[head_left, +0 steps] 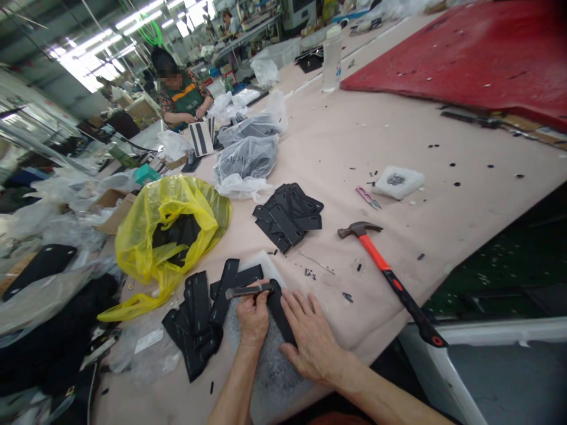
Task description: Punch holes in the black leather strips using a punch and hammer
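Observation:
My left hand [253, 321] is closed around a steel bar tool [248, 290] that looks like a hand punch. The tool lies almost level, one end over the tip of a black strip [280, 316]. My right hand [315, 339] lies flat along that strip with its fingers stretched out. Beneath both hands is a pale, speckled pad [279, 378]. More black strips [195, 324] lie in a loose pile left of my left hand. Ahead of my hands is another heap of black strips [287, 215], some with slots near their ends.
A claw hammer [376, 260] lies at right, near pink thread snips [367, 198] and a white block [398, 182]. An open yellow bag [133, 236] holds dark pieces. A clear bottle [332, 59] and a red sheet [465, 65] stand farther back. A co-worker [188, 97] sits across.

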Available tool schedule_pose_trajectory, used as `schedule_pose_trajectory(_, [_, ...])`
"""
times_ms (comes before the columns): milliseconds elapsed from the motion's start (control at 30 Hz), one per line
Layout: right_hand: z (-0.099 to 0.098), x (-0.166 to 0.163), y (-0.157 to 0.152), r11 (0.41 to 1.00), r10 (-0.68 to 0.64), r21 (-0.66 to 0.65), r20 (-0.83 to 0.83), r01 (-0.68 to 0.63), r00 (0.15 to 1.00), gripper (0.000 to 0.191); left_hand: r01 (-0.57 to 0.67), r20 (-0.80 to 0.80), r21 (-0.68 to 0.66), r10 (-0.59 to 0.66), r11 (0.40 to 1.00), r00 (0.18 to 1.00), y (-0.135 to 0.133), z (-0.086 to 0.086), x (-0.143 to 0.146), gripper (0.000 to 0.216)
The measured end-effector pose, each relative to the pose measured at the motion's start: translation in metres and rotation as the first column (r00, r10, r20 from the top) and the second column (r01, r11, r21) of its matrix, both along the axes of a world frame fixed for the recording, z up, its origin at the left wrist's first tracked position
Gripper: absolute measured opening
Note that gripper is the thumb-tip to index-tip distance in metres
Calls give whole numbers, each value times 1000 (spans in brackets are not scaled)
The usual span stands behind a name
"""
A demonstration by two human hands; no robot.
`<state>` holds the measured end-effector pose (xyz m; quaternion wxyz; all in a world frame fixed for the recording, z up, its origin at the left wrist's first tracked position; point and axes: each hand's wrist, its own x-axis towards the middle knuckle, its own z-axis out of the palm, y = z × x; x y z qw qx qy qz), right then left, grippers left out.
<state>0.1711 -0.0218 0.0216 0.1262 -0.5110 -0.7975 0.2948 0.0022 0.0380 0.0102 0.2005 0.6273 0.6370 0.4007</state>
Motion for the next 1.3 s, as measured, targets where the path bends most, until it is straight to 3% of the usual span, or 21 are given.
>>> schedule_pose_trajectory(333, [-3, 0, -2, 997, -27, 70, -10, 28, 1000, 83, 52, -128, 33, -48, 998, 991, 2, 4, 5, 22])
schedule_pose_trajectory(600, [-4, -1, -3, 996, -39, 82, 5, 39, 999, 81, 198, -307, 83, -164, 977, 937, 10, -1, 5, 21])
schedule_pose_trajectory(800, [-2, 10, -4, 997, -10, 76, -54, 15, 998, 73, 154, -294, 122, -112, 980, 949, 8, -5, 5, 20])
schedule_pose_trajectory(900, [0, 46, 4, 966, -157, 188, -131, 180, 979, 52, 159, -276, 94, -127, 983, 953, 8, -4, 5, 20])
schedule_pose_trajectory(967, [0, 84, 12, 887, -340, 283, -135, 365, 931, 45, 155, -254, 63, -134, 986, 958, 8, -4, 5, 21])
schedule_pose_trajectory(1033, [-2, 125, 21, 792, -519, 354, -40, 498, 854, 45, 143, -231, 43, -130, 989, 964, 7, -3, 4, 21])
schedule_pose_trajectory(1100, [-4, 162, 27, 751, -626, 368, 132, 549, 769, 44, 131, -210, 31, -122, 991, 970, 7, -3, 4, 22])
schedule_pose_trajectory(1200, [-8, 192, 32, 752, -660, 205, 247, 627, 710, 32, 120, -199, 18, -115, 993, 973, 6, -5, 4, 20])
schedule_pose_trajectory(1300, [-8, 191, 37, 641, -757, -257, -54, 723, 651, 13, 125, -221, -1, -122, 992, 968, 5, -7, 4, 17])
